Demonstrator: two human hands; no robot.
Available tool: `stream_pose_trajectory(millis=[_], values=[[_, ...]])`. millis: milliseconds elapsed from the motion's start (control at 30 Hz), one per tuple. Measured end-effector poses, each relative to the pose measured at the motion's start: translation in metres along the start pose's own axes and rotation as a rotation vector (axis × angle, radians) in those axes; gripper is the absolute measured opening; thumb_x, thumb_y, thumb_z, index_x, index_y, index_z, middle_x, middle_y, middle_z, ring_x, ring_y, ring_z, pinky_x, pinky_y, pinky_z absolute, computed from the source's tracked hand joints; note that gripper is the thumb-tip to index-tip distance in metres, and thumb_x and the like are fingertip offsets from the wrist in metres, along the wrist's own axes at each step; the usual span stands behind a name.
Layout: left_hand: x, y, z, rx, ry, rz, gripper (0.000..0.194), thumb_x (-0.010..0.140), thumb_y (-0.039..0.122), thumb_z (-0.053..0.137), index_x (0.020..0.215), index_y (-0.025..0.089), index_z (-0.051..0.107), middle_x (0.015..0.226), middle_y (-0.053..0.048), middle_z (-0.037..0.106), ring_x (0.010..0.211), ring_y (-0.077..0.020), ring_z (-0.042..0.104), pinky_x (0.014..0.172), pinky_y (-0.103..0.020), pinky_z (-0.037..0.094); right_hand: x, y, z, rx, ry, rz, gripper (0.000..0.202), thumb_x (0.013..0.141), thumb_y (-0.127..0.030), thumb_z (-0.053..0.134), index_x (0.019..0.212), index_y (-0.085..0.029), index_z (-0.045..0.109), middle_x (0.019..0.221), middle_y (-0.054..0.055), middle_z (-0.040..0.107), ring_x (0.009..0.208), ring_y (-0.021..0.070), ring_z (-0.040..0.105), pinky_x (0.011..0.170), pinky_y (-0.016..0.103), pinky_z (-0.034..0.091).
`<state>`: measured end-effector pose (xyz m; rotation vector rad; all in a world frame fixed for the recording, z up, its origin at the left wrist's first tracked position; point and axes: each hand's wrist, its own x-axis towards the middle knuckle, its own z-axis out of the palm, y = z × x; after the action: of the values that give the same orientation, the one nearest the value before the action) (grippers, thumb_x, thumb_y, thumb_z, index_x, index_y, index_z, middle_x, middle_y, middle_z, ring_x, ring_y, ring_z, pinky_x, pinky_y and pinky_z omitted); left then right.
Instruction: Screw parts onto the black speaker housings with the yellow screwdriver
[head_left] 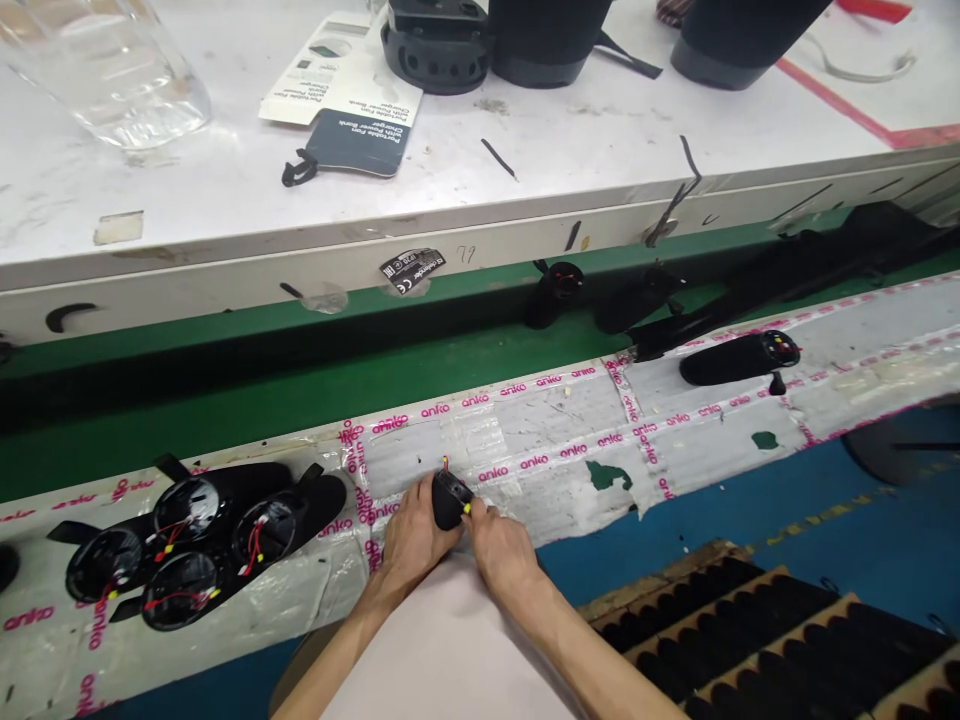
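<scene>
Just beyond the pale garment (pixel 450 645): a small black housing (pixel 448 503), lying directly between the two hands; foreshortened, so its long axis cannot be told.
Left hand (pixel 412 540): wrapped around the housing's left side, grasping it.
Right hand (pixel 501 550): curled, fingertips at the rim by a yellow plug (pixel 466 508); what they pinch is unclear.
Nearer hand: neither; both touch the housing.
Red wire (pixel 445 463): upright past the far rim, away from the fingers.
Near edge: the taped, narrow tabletop (pixel 540 425) ends just beside the wrists.
Left neighbours: four black housings (pixel 206 545) clustered, wired ends toward the person, limiting sideways room.
Right side: a taped stretch runs to one housing on its side (pixel 724 360), well apart, its long axis roughly along the strip.
Far limit: a green channel (pixel 360 370), then the raised white tabletop (pixel 247 185).
</scene>
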<state>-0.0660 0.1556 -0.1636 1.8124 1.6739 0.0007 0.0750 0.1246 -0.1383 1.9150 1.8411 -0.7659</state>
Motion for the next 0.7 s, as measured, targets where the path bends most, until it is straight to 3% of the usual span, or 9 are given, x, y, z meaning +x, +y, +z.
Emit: stream_pose_trajectory(millis=[400,700], values=[[0.0,0.0,0.004,0.008,0.004,-0.036,0.077,0.076,0.041,0.072,0.141,0.018,0.04,0.124,-0.013,0.063,0.112,-0.0314,0.063,0.084,-0.038,0.05,0.008,-0.004,-0.014,-0.114,-0.067,-0.022,0.027,0.103,-0.031,0.055,0.124,-0.015,0.06,0.098,0.004,0.07,0.079,0.0154,0.07,0.07,0.032,0.06],[-0.002,0.001,0.007,0.007,-0.009,-0.04,0.073,0.078,0.038,0.069,0.141,0.017,0.041,0.123,-0.013,0.062,0.109,-0.0316,0.063,0.088,-0.038,0.047,0.01,0.0,-0.006,-0.097,-0.056,-0.042,0.029,0.101,-0.033,0.058,0.123,-0.015,0.061,0.099,0.004,0.07,0.081,0.0163,0.07,0.073,0.034,0.06]])
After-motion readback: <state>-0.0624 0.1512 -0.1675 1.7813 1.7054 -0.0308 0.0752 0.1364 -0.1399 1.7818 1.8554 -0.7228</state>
